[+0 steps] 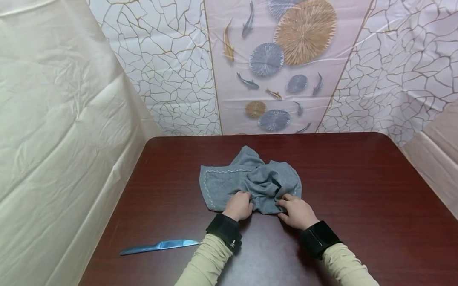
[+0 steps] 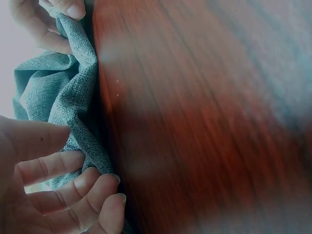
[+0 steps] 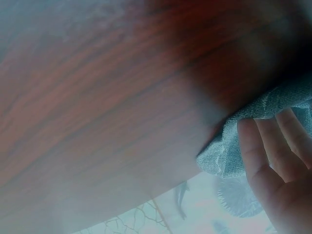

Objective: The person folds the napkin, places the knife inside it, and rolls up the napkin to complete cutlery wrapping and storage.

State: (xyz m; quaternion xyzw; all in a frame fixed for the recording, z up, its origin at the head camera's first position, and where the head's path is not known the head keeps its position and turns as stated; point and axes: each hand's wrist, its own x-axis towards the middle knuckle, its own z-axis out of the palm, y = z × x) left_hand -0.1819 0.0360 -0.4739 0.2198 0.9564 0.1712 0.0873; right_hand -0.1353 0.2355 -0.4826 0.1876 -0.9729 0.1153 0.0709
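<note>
Head view: grey-blue cloth (image 1: 225,183) lies crumpled on the counter (image 1: 361,175), toward its far side. Its left portion is flat, with a pale, chain-like stitched line following the border; the right portion is bunched into deep folds. Left hand (image 1: 239,205) grips the near edge; right hand (image 1: 298,212) holds the near right corner area. Counter is dark red-brown with wood grain, a dull sheen and rounded far corners. Knife (image 1: 160,246), slim and smooth with a bluish metallic shine, lies left of the left sleeve (image 1: 200,268), its blade end just beside it. Both sleeves are pale and wrinkled. Wrists carry black bands; the left band (image 1: 223,233) bears a small light mark, too small to read. Backdrop (image 1: 179,55): creased sheet printed with gold crackle lines, ribbed discs and fish. Plain cream fabric (image 1: 50,104) hangs at left.

Left wrist view: coarse, flecked weave visible. Left thumb and fingers pinch a rolled fold; the right fingers pinch the cloth farther along.

Right wrist view: right fingertips bend against the hem; the thumb is hidden. Counter grain is blurred.
</note>
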